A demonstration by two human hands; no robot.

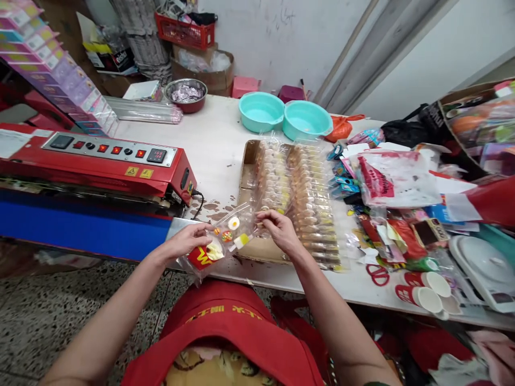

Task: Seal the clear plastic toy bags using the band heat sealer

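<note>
A clear plastic bag point(231, 246) stretches between my hands at the table's front edge. Inside it show a red fries carton with a yellow zigzag mark point(201, 257), a small fried-egg piece point(234, 223), a round multicoloured piece point(227, 236) and a yellow-and-white piece point(241, 241). My left hand point(187, 241) grips the bag's left part, fingers closed over the carton end. With thumb and fingers pinched, my right hand point(277, 228) holds the bag's right end. Just beyond that hand, a cardboard tray point(257, 249) bears two rows of packed clear bags point(309, 203).
A red sealing machine point(120, 166) with a blue belt point(80, 225) stands left. Two turquoise basins point(261, 111) sit at the back. On the right lie red scissors point(378, 275), paper cups point(418, 297), a white scale point(483, 262) and mixed packets.
</note>
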